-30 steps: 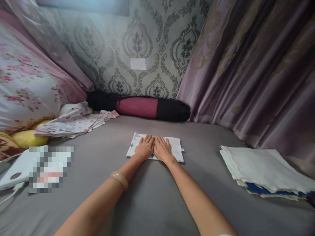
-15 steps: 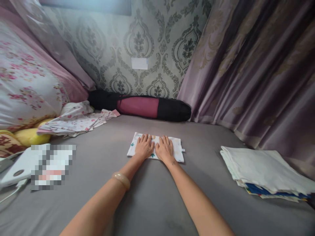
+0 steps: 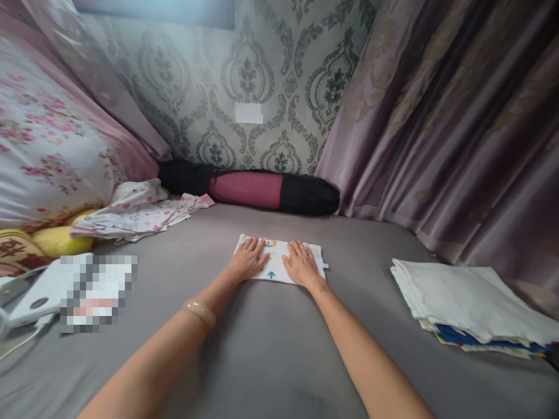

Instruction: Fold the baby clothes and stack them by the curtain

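Note:
A folded white cloth with small green and orange prints lies flat on the grey bed sheet. A little label sticks out from its right edge. My left hand rests palm down on the cloth's left part, fingers stretched out. On its right part lies my right hand, also flat with the fingers extended. Between the two hands a strip of the printed fabric shows. Whatever lies under the palms is hidden. A pale bangle circles my left forearm.
To the right sits a stack of folded cloths, white on top. At left are a white device with a cable, a blurred flat item, and crumpled printed clothing. A black and maroon long bag lies along the wall.
My hands have slid apart across the cloth, the left one leftward and the right one rightward. More of the cloth's middle shows between them.

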A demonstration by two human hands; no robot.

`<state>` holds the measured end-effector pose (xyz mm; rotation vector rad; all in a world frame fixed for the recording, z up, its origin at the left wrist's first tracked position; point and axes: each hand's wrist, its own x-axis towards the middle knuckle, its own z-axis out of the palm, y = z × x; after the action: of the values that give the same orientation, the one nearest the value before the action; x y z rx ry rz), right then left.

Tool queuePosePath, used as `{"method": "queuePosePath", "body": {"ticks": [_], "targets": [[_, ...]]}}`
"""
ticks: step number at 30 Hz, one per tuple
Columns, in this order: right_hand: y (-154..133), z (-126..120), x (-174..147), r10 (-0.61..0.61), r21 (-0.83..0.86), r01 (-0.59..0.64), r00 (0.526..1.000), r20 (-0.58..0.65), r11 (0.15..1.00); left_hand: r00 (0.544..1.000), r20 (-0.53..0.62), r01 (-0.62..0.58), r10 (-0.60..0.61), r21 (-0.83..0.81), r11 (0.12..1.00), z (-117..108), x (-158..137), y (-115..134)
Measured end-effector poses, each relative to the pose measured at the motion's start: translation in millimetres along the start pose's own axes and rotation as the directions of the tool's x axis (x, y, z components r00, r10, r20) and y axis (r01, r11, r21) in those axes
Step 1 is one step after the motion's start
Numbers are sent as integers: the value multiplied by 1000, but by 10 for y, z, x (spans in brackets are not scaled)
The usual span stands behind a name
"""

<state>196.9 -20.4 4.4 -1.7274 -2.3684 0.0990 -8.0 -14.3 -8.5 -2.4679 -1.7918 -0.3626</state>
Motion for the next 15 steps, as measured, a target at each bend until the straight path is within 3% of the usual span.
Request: {"method": "queuePosePath", "body": {"ticks": [2, 5, 11, 15], "targets": [[90, -20, -23, -55, -1, 55, 998, 15, 998, 999, 11, -51, 51, 5, 999, -23, -14, -58], [130, -22, -49, -69, -7, 69, 998, -2, 998, 1000, 15, -26, 26, 18, 999, -63, -41, -57], [43, 13, -74, 112, -40, -116, 990, -89, 992, 983, 4, 185, -186, 16, 983, -108, -98, 37], [12, 34, -74, 203, -51, -210, 973, -111, 976, 977, 69, 199, -201, 28, 980, -119, -91, 31]]}}
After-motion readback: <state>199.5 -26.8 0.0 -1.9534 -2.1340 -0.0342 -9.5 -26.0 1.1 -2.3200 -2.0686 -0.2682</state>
